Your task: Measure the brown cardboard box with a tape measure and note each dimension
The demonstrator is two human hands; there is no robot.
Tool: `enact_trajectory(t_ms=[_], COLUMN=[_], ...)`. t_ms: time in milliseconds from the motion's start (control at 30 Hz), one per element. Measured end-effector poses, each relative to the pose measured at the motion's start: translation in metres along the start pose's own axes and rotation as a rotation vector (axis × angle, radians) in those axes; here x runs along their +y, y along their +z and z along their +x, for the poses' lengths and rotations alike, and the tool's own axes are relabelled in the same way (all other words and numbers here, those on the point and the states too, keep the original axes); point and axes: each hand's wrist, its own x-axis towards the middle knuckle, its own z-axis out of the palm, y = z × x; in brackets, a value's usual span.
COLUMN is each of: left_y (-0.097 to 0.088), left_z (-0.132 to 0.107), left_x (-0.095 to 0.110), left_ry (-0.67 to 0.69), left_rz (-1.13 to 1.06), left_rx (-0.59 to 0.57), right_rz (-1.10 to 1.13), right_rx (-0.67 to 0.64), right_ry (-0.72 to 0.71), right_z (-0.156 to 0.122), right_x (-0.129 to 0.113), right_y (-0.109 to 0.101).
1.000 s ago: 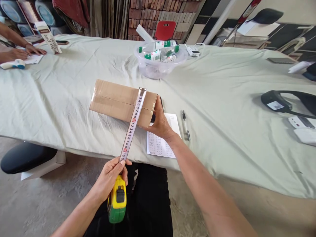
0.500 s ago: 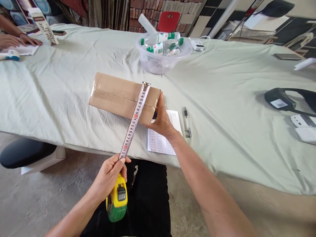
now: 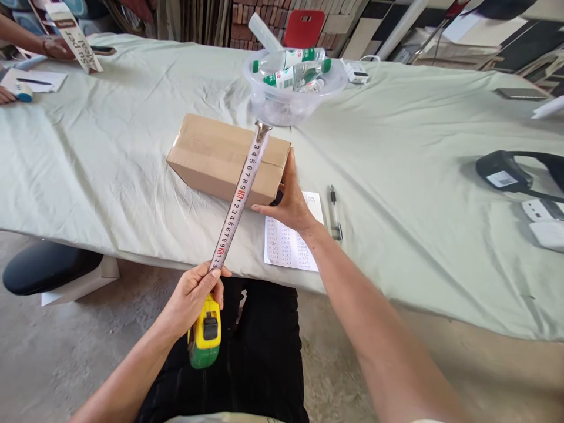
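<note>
left hand point(image 3: 194, 296): clenched on tape measure point(image 3: 204, 338), thumb pins blade point(image 3: 240, 194)
right hand point(image 3: 288, 200): unclenched, braces cardboard box point(image 3: 220, 155) end
tip: seat hook point(image 3: 263, 129) on far edge, blade square

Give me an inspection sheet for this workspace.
Surface: table under a creased pale green cloth.
Job's things: cardboard box; tape measure, blade hooked over the box's far edge.
Clutter: printed sheet, pen, clear bowl of bottles, black headset.
Hands: left hand grips the tape measure; right hand grips the box's right end.
Cables: white charger lead beside the bowl.
Surroundings: brick wall, black stool, another person's hand far left.
</note>
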Motion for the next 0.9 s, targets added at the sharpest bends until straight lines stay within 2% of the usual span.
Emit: enact_trajectory(t_ms=[167,267,400,567,667,900], left_y=[-0.018,-0.022,-0.016,-0.004,0.001,0.009], left_z=[-0.003,-0.005,-0.007,-0.001,0.005,0.016], left_x=[0.006,0.003,-0.006,-0.016,-0.015,-0.013], left_ry=[0.056,0.044,-0.007,-0.04,-0.037,-0.016], left_rz=[0.085,0.061,0.008,-0.065,-0.061,-0.051], left_rx=[0.057,0.082,0.054,0.02,0.032,0.067], right_rz=[0.166,0.294,0.424,0.453,0.446,0.43], right_rx=[-0.027,-0.027,-0.034,-0.013,-0.013,-0.008], right_ry=[0.146,0.23,0.298,0.358,0.395,0.381], right_z=[0.004,0.001,-0.005,-0.005,-0.003,-0.003], right_x=[-0.011,-0.019,-0.027,-0.032,-0.031,-0.026], right_y=[-0.001,0.001,0.005,0.005,0.004,0.005])
